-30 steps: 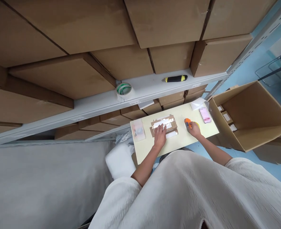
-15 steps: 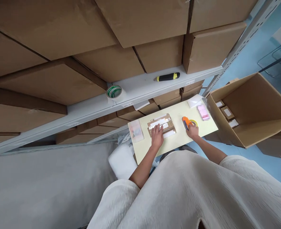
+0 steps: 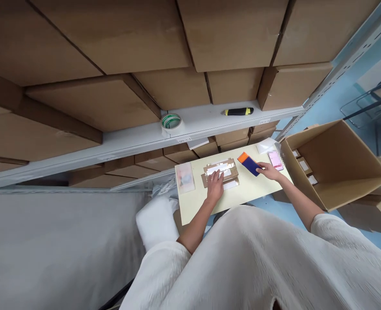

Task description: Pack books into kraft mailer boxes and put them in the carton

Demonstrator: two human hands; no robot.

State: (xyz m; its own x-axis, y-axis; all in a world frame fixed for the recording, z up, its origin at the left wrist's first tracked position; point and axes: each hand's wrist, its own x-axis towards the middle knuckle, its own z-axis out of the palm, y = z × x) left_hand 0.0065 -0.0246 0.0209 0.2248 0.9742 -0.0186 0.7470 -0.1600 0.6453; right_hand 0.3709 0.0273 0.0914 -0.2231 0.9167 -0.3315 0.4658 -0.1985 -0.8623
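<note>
My left hand (image 3: 215, 185) lies with fingers stretched out over a small flat cardboard package (image 3: 221, 170) with white labels and shiny tape on it. To its right, my right hand (image 3: 269, 171) is closed on the near end of a flat, oblong dark-blue and orange object (image 3: 249, 164). The orange end points away from me, and its exact kind is unclear. Both hands are over a pale yellow tabletop (image 3: 193, 207). Near my right hand lies a pink item (image 3: 276, 160), partly blurred out.
A shelf (image 3: 203, 115) with stacked cardboard boxes runs above the table, holding a tape roll (image 3: 171, 122) and a yellow-black utility knife (image 3: 238, 111). A large open carton (image 3: 348, 159) with small packages stands right. A clear bag (image 3: 185, 177) lies on the table's left.
My right hand has shifted right. In it, an orange, blue and yellow shape now shows as a flat blue-orange oblong. My left hand stays on the package, and the view has shifted slightly.
</note>
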